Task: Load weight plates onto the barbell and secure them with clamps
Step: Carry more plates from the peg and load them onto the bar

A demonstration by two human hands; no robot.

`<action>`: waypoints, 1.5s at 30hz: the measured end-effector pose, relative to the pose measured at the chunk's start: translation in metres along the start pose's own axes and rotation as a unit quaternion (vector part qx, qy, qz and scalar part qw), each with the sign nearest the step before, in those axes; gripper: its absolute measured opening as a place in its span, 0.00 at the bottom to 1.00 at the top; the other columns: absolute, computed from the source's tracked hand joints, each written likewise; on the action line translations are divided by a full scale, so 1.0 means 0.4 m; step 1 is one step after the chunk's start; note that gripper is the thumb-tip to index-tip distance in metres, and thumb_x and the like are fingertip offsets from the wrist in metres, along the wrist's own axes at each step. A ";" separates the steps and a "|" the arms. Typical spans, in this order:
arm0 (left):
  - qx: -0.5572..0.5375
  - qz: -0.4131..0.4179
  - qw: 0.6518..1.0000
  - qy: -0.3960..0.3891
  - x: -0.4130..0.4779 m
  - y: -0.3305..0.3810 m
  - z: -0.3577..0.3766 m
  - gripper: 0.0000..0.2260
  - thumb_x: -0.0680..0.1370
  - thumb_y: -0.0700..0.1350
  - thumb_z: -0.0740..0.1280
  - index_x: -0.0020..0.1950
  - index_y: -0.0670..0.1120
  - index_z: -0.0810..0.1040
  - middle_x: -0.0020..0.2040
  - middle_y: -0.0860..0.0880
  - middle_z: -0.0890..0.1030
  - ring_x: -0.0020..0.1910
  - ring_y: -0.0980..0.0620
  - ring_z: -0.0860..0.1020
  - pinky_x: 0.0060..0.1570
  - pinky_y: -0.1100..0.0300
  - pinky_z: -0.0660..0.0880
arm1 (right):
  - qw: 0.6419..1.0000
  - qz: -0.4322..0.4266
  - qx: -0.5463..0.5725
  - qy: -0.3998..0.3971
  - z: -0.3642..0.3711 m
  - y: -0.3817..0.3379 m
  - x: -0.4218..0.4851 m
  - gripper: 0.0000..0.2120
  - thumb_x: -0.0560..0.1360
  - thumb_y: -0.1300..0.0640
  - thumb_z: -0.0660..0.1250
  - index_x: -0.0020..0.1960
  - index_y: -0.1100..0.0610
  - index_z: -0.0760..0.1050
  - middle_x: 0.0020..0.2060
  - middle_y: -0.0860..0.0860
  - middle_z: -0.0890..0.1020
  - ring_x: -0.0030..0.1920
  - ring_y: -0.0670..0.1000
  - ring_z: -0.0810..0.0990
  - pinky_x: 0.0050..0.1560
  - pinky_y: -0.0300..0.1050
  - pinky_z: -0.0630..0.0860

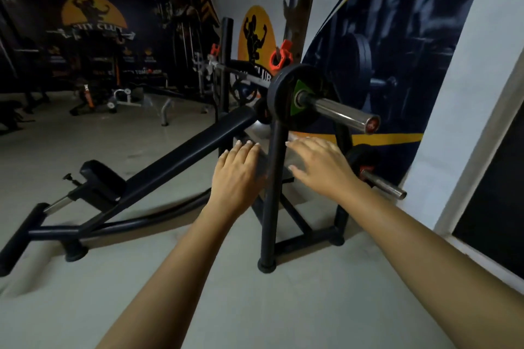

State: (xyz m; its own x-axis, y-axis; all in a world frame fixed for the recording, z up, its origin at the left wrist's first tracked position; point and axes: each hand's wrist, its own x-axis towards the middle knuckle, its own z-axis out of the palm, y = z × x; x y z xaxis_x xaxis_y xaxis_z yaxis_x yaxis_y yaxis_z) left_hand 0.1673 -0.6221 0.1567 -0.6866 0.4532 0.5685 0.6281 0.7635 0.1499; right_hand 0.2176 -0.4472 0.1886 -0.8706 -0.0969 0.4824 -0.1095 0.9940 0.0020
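Both hands reach forward, palms down, and neither holds anything. The left hand (pixel 238 170) has a wide, flat grip, fingers spread and extended toward the dark upright post (pixel 272 193) of the rack, just to the left of it. The right hand (pixel 320 167) is likewise wide open, fingers stretched out, just to the right of the same post. Whether either hand touches the post cannot be told.

Above the hands, the barbell (pixel 337 110) rests across the rack, its shiny sleeve pointing toward the camera and to the right. One black weight plate (pixel 280 93) with a green patch sits on the sleeve, pushed in against the collar. The rest of the sleeve, out to its end, is bare.

An orange clamp (pixel 279 58) hangs on the rack upright behind the plate, near the wall; a second orange clamp (pixel 215 49) shows farther along the bar, on the far side.

Below the right hand, a short storage peg (pixel 382 185) juts out low on the rack with a small plate (pixel 363 161) on it. A black padded bench (pixel 175 156) slopes down to the left. The grey floor (pixel 255 306) in front of the rack lies open, and the wall runs close on the right.
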 end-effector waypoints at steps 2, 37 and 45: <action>0.007 -0.018 1.000 -0.008 -0.057 -0.027 -0.011 0.28 0.76 0.52 0.63 0.73 0.45 0.57 0.75 0.44 0.60 0.75 0.46 0.55 0.73 0.50 0.51 | 1.000 -0.006 0.013 -0.012 0.023 -0.048 -0.019 0.24 0.75 0.51 0.62 0.70 0.52 0.64 0.69 0.52 0.70 0.70 0.54 0.65 0.68 0.52 0.61; 0.157 -0.456 0.871 -0.091 -0.435 -1.257 -0.004 0.24 0.78 0.53 0.58 0.72 0.46 0.60 0.73 0.47 0.65 0.73 0.46 0.60 0.69 0.49 0.57 | 0.904 -0.308 0.202 -0.216 0.917 -1.143 0.632 0.24 0.76 0.49 0.60 0.70 0.53 0.62 0.69 0.53 0.69 0.70 0.54 0.64 0.70 0.52 0.59; 0.150 -0.450 0.873 -0.111 -0.455 -1.747 -0.118 0.23 0.78 0.52 0.58 0.71 0.45 0.62 0.72 0.46 0.65 0.73 0.46 0.60 0.70 0.51 0.57 | 0.895 -0.316 0.228 -0.217 1.067 -1.550 0.898 0.23 0.76 0.49 0.60 0.70 0.54 0.64 0.68 0.53 0.71 0.69 0.54 0.65 0.69 0.52 0.60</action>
State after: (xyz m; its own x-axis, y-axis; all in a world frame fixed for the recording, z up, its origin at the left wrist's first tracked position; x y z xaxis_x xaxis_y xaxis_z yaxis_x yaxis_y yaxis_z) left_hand -0.1296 -1.2599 -0.0135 -0.9279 -0.3401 0.1529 -0.3041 0.9274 0.2177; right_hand -0.2318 -1.1202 -0.0131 -0.6588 -0.7417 0.1260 -0.7445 0.6188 -0.2505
